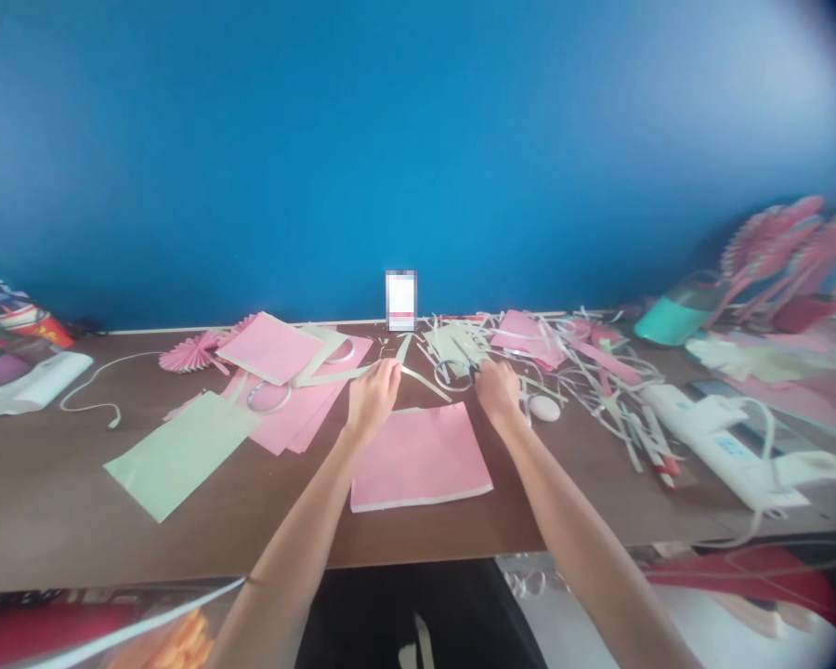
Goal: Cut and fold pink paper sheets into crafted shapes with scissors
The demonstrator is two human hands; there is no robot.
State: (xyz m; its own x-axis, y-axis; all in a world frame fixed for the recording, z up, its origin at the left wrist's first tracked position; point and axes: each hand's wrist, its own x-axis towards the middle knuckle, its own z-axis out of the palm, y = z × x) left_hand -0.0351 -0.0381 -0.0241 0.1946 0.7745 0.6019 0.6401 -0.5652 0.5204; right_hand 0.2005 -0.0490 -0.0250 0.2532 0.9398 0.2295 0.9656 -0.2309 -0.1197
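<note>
My left hand [372, 395] is closed in a pinch on a pale green paper strip [418, 372] that runs toward the far side of the brown table [56, 502]. My right hand [498, 390] is closed around scissors [456, 373], whose handle loops show just left of the fingers. Both hands hover past the far edge of a stack of pink paper sheets [418, 457] lying in front of me.
A pale green sheet [181, 451] and more pink sheets [279, 372] lie to the left, with a pink paper fan [191, 353]. Paper offcuts [585, 372] pile up on the right beside a white glue gun [717, 437]. A small card [400, 299] leans on the blue wall.
</note>
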